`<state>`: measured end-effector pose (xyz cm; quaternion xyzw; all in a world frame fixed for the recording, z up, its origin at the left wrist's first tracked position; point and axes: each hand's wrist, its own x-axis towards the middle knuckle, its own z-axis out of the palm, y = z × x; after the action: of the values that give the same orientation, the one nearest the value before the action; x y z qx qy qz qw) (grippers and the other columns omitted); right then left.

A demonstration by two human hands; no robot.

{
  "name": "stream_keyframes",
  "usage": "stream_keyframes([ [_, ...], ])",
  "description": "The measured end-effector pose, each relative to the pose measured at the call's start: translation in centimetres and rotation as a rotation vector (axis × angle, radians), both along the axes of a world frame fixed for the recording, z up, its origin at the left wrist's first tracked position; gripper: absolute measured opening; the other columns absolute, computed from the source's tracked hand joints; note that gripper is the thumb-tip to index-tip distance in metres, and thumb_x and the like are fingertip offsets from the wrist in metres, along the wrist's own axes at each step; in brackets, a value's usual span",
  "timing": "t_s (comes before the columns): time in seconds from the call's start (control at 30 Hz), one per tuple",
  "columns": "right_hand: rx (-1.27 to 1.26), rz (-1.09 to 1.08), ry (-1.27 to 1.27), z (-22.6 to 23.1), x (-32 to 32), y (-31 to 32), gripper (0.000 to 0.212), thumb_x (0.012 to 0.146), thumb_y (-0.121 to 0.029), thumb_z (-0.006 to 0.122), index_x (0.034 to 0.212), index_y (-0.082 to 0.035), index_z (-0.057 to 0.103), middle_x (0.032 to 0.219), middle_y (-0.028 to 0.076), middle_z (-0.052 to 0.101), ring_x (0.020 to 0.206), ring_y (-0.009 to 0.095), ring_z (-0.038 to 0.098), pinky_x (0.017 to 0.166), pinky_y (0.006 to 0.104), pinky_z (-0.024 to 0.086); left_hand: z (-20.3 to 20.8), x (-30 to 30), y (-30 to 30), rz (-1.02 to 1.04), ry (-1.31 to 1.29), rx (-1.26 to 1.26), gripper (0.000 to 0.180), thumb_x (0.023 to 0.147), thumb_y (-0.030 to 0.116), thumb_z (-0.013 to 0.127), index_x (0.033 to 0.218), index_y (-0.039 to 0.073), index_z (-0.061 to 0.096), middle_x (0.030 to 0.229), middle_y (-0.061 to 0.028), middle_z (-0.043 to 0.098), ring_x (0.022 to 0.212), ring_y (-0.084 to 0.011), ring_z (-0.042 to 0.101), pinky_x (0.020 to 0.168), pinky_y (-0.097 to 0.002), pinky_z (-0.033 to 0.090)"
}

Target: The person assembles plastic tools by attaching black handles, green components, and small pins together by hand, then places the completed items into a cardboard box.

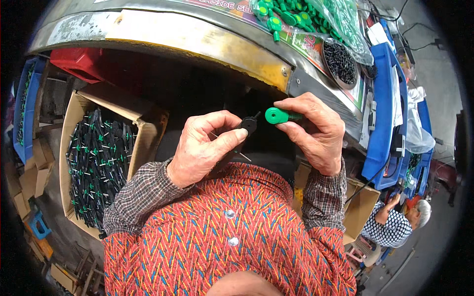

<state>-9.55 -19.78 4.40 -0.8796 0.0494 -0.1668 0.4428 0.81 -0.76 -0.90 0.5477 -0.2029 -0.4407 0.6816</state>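
My left hand [200, 145] pinches a black round plastic part [250, 124] between thumb and fingers. A short black stem sticks out of its upper side, and a thin metal rod shows below the fingers. Just to the right, my right hand [318, 130] holds a green round plastic piece [274, 116] with a hole in its middle and a stem running back under the fingers. The two parts face each other with a small gap between them. Both are held in the air over my lap, in front of the table edge [197, 43].
Left stands a carton [144, 148] of black parts with green bits and metal pins [101, 163]. On the table lie green round pieces [296, 17] in clear plastic and a dish of small black parts [340, 61]. Blue crates [377, 113] stand right; another person [390, 227] sits beyond.
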Motion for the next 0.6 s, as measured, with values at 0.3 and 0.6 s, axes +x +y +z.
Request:
stream_keyframes([
  [0.3,0.04,0.03,0.024,-0.6,-1.4,0.0,0.029,0.072,0.001,0.07,0.1,-0.002,0.068,0.086,0.01,0.064,0.075,0.019,0.061,0.067,0.0279,0.048,0.2,-1.1,0.2,-0.061,0.016,0.022,0.01,0.089,0.011,0.063,0.091,0.002,0.066,0.071,0.0037,0.062,0.054,0.0017,0.045,0.046,-0.0158,0.032],
  [0.6,0.047,0.169,0.108,-0.6,-1.6,-0.7,0.027,0.073,0.0,0.071,0.1,-0.002,0.068,0.086,0.009,0.064,0.077,0.02,0.063,0.067,0.0282,0.049,0.7,-1.1,0.4,-0.167,0.146,0.048,0.01,0.088,0.009,0.064,0.089,-0.001,0.066,0.073,0.0049,0.058,0.068,-0.0004,0.048,0.058,-0.0186,0.04],
])
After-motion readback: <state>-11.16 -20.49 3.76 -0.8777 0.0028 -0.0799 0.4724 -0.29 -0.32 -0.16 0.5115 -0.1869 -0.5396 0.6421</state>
